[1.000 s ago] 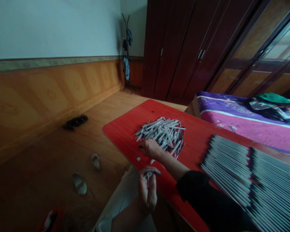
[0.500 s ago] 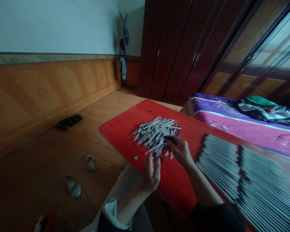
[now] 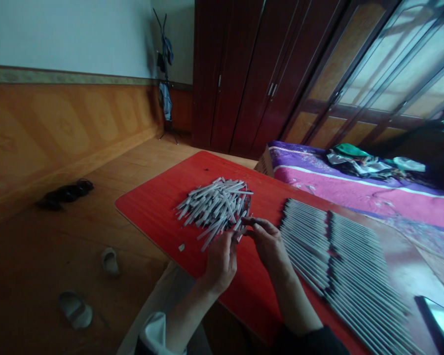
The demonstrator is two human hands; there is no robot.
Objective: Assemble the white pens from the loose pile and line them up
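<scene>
A heap of thin grey-white sticks [image 3: 216, 202], some with dark ends, lies loose on the red table [image 3: 155, 197]. At its near edge, my left hand [image 3: 222, 259] is closed in a pinch, a thin grey stick partly showing at the fingertips. My right hand [image 3: 268, 241] meets it from the right, thumb and fingers pinched together; what they hold is small, dark and blurred. The fingertips of both hands nearly touch. To the right, many similar sticks lie side by side in two neat rows [image 3: 307, 241], with dark ends along their edges.
A small whitish scrap [image 3: 181, 247] lies near the table's front edge. A phone-like dark device [image 3: 438, 315] rests at the far right. Beyond the table stands a bed with a pink and purple cover [image 3: 318, 180]. Shoes [image 3: 76, 309] lie on the floor at left.
The view has turned to the right, so everything sits further left. My right hand has drawn back from the heap and come together with my left hand.
</scene>
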